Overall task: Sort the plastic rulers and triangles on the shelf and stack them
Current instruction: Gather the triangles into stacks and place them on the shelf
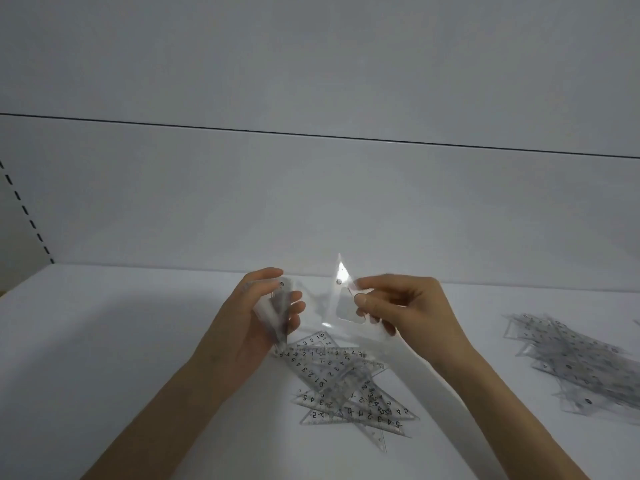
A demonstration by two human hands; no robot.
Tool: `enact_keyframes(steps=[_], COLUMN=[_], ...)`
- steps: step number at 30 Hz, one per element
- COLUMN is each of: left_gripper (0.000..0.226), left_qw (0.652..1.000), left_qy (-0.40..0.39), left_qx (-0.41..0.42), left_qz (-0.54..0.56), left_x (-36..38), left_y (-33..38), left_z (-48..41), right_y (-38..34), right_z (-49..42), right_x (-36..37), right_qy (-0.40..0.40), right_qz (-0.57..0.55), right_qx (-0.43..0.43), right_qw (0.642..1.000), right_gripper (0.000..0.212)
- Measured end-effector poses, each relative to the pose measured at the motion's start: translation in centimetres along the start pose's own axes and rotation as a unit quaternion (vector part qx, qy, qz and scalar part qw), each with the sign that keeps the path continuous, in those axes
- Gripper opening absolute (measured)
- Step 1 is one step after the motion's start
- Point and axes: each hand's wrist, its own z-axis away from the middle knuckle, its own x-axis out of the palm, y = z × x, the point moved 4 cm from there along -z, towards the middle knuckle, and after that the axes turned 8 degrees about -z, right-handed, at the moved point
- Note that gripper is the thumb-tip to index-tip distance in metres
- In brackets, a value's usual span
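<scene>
SORTING IN PROGRESS, as I judge it. The broad white shelf (pixel 138 341) carries two lots of clear plastic drawing tools, kept well apart, probably so that sorted and unsorted pieces do not mix.

The larger spread (pixel 571 365) lies far off to my right, its pieces overlapping in a long loose row. It is too blurred to tell whether these are rulers, triangles or both.

The smaller heap (pixel 346 386) sits just below and between my hands. Its triangles, printed with scales, cross over one another at all angles, which reads as the pile not yet dealt with.

My left hand (pixel 252 327) is curled round a small bundle of clear pieces (pixel 275 313). I hold the bundle on edge above the shelf, probably so that each new piece can be squared against the rest.

My right hand (pixel 408 306) pinches a single clear triangle (pixel 337 296) between thumb and forefinger near its cut-out. It is point up, lifted clear of the heap and close beside the bundle. Held so, its shape can be checked and it can be slid in flat.

The likely next move is joining it to the bundle, where slick plastic may slip.
</scene>
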Motion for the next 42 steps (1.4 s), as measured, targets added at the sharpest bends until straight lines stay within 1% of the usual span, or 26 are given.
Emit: enact_keyframes(steps=[1, 3, 6, 8, 11, 14, 17, 19, 21, 23, 25, 26, 27, 29, 30, 32, 34, 36, 38, 40, 42], left_gripper=[0.018, 0.02, 0.03, 0.028, 0.024, 0.037, 0.043, 0.041, 0.035, 0.028, 0.025, 0.024, 0.026, 0.03, 0.031, 0.035, 0.036, 0.028, 0.025, 0.026, 0.026], left_qw=[1.0, 0.999, 0.991, 0.989, 0.991, 0.992, 0.992, 0.99, 0.99, 0.992, 0.995, 0.996, 0.997, 0.998, 0.998, 0.999, 0.999, 0.999, 0.999, 0.999, 0.999], left_qy=[-0.011, -0.027, -0.094, -0.106, -0.105, -0.105, -0.106, -0.117, -0.12, -0.1, -0.076, -0.065, -0.056, -0.044, -0.039, -0.036, -0.033, -0.028, -0.02, -0.012, -0.01], left_qx=[-0.006, -0.032, -0.081, -0.084, -0.062, -0.043, -0.039, -0.044, -0.051, -0.05, -0.049, -0.048, -0.046, -0.045, -0.042, -0.029, -0.017, -0.009, -0.004, 0.002, 0.007], left_qz=[-0.001, -0.004, -0.041, -0.054, -0.05, -0.047, -0.063, -0.064, -0.059, -0.053, -0.043, -0.036, -0.029, -0.014, -0.006, 0.013, 0.021, 0.032, 0.04, 0.044, 0.047], left_x=[0.2, 0.5, 1.6, 2.3, 2.4, 1.7, 1.4, 1.5, 1.7, 1.7, 1.4, 1.2, 0.9, 0.5, 0.3, 0.1, 0.1, 0.2, 0.2, 0.1, 0.1], left_y=[-0.1, -0.6, -1.4, -1.4, -1.4, -1.6, -1.8, -1.8, -1.8, -1.5, -1.2, -1.0, -0.9, -0.7, -0.7, -0.5, -0.3, 0.0, 0.2, 0.3, 0.5], left_z=[0.2, 0.2, 0.5, 0.9, 1.2, 0.9, 0.8, 0.8, 0.9, 0.9, 0.7, 0.5, 0.4, 0.1, 0.0, -0.1, -0.1, 0.0, 0.1, 0.1, 0.2], right_y=[-0.1, 0.0, 0.4, 0.7, 1.0, 1.0, 1.1, 1.4, 1.5, 1.1, 0.7, 0.7, 0.9, 1.6, 2.0, 2.7, 2.8, 2.9, 3.0, 2.9, 2.8], right_z=[0.1, 0.4, 0.7, 0.9, 1.1, 1.2, 1.2, 1.1, 0.8, 0.2, -0.4, -0.5, -0.5, -0.2, 0.0, -0.1, -0.2, -0.3, -0.4, -0.4, -0.3], right_x=[0.3, 1.3, 3.0, 3.6, 3.6, 3.8, 4.0, 3.9, 3.4, 2.1, 0.3, -0.4, -0.8, -0.8, -0.5, 0.2, 0.6, 0.4, 0.2, 0.2, 0.2], right_qy=[-0.006, -0.025, -0.024, -0.007, 0.016, 0.018, 0.026, 0.024, 0.013, 0.001, -0.043, -0.082, -0.126, -0.206, -0.236, -0.273, -0.278, -0.266, -0.253, -0.253, -0.258], right_qz=[-0.064, -0.146, -0.194, -0.172, -0.035, 0.035, 0.097, 0.144, 0.159, 0.172, 0.226, 0.256, 0.284, 0.327, 0.342, 0.356, 0.35, 0.346, 0.343, 0.342, 0.355], right_qx=[0.024, 0.07, 0.118, 0.128, 0.099, 0.071, 0.05, 0.053, 0.06, 0.051, 0.042, 0.04, 0.041, 0.052, 0.054, 0.041, 0.022, 0.008, 0.002, -0.004, -0.018], right_qw=[0.998, 0.986, 0.974, 0.977, 0.994, 0.997, 0.994, 0.988, 0.985, 0.984, 0.972, 0.962, 0.95, 0.921, 0.908, 0.893, 0.894, 0.9, 0.904, 0.905, 0.898], right_gripper=[0.018, 0.035, 0.048, 0.055, 0.063, 0.061, 0.058, 0.059, 0.061, 0.051, 0.032, 0.028, 0.03, 0.044, 0.05, 0.051, 0.041, 0.031, 0.021, 0.015, 0.014])
